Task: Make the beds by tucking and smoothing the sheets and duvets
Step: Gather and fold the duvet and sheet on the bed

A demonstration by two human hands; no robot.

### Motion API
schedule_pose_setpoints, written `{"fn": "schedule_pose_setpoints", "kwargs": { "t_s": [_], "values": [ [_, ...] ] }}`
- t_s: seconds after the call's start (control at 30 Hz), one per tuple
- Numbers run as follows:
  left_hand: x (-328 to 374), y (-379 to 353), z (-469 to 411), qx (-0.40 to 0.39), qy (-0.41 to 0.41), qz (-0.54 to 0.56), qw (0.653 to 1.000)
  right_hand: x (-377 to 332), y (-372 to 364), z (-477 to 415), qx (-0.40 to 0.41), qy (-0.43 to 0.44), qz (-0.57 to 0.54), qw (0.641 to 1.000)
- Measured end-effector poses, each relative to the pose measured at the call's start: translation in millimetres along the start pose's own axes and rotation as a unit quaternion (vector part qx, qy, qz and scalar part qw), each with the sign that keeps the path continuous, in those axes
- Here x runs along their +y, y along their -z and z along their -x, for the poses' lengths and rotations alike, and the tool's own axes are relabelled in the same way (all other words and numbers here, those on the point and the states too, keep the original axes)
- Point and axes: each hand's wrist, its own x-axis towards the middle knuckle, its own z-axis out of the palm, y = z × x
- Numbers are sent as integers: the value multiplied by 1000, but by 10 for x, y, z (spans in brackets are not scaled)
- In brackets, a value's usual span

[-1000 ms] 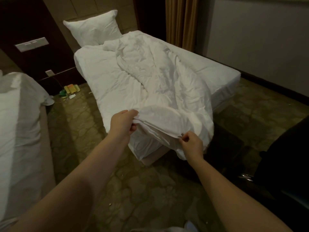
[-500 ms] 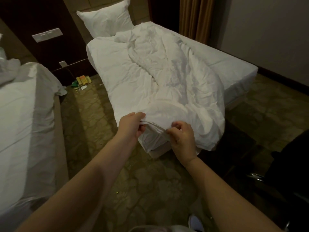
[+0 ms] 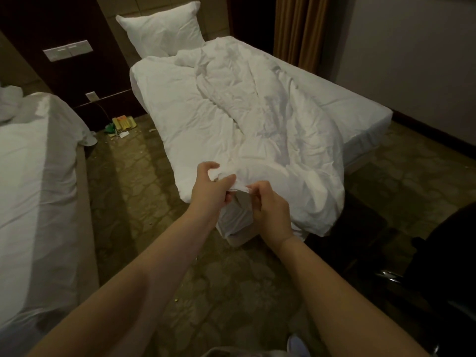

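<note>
- Pinching a bunched fold of cloth, the fingers and thumb of the left hand [image 3: 210, 188] were curled round the near corner of the crumpled white duvet [image 3: 270, 124].
- The right hand [image 3: 270, 210], just beside the left, nipped the same hem between thumb and bent fingers, knuckles towards the camera.
- Both bare forearms reached forward from the bottom of the view.
- The duvet lay in a rumpled ridge down the length of the single bed with a white fitted sheet [image 3: 360, 112], its near end hanging over the foot of the mattress.
- A plump white pillow [image 3: 164, 27] stood propped against the headboard at the far end.
- A second white-sheeted bed [image 3: 33, 176] stood to the left, across a strip of patterned brown carpet [image 3: 144, 189].
- Small yellow and green litter [image 3: 123, 123] lay on the carpet near the dark wall panel between the beds.
- A tan curtain [image 3: 296, 27] hung behind the far bed.
</note>
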Motion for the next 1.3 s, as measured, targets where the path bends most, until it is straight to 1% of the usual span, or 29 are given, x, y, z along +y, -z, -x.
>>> {"fn": "schedule_pose_setpoints", "kwargs": {
  "t_s": [0.03,0.1,0.13,0.17,0.2,0.23,0.3,0.37,0.4,0.43,0.47,0.53,0.57,0.63,0.7,0.77,0.87,0.93,1.03,1.13,1.23,1.3],
  "values": [
    [0,15,-13,-11,-23,-37,999,-18,24,-46,-21,-35,-30,999],
    [42,39,-32,-43,-86,-125,988,-37,80,-159,-35,-90,-84,992],
    [75,61,-49,-58,-126,-174,975,-31,113,-220,-36,-109,-109,987],
    [109,85,-78,-71,-170,-235,954,-20,144,-276,-37,-127,-136,982],
    [132,102,-110,-84,-216,-308,923,-13,179,-328,-37,-139,-165,976],
    [142,108,-152,-94,-255,-382,883,1,213,-382,-35,-149,-193,969],
    [161,103,-225,-84,-329,-482,808,33,275,-479,-37,-159,-231,959],
    [185,53,-313,-38,-424,-501,753,78,326,-571,-46,-158,-252,953],
    [219,5,-372,-24,-461,-499,734,102,360,-617,-52,-156,-257,952],
    [278,-55,-441,-32,-480,-502,719,137,400,-672,-57,-155,-259,952],
    [354,-127,-505,-69,-469,-506,721,177,454,-734,-62,-155,-265,950],
    [493,-293,-631,-157,-414,-491,750,262,575,-885,-62,-155,-293,941],
    [546,-376,-704,-175,-397,-475,766,296,629,-971,-54,-157,-306,937],
    [636,-565,-846,-150,-401,-440,789,352,707,-1152,-25,-156,-310,938],
    [693,-712,-965,-118,-397,-412,811,384,712,-1274,-3,-140,-277,951],
    [760,-826,-1075,-113,-393,-390,825,381,686,-1339,17,-103,-230,968],
    [927,-916,-1206,-134,-410,-365,825,437,654,-1414,50,-24,-127,990],
    [1046,-957,-1285,-155,-415,-366,818,498,672,-1506,64,3,-73,995],
    [1195,-1000,-1506,-177,-430,-369,804,501,723,-1696,52,-23,-82,995],
    [1314,-1030,-1718,-194,-426,-356,809,464,709,-1915,38,-67,-99,992],
    [1377,-1048,-1926,-204,-429,-346,809,479,629,-2104,28,-96,-65,993],
    [1393,-1049,-2076,-201,-427,-324,820,509,569,-2179,32,-111,-28,993]
  ]
}}
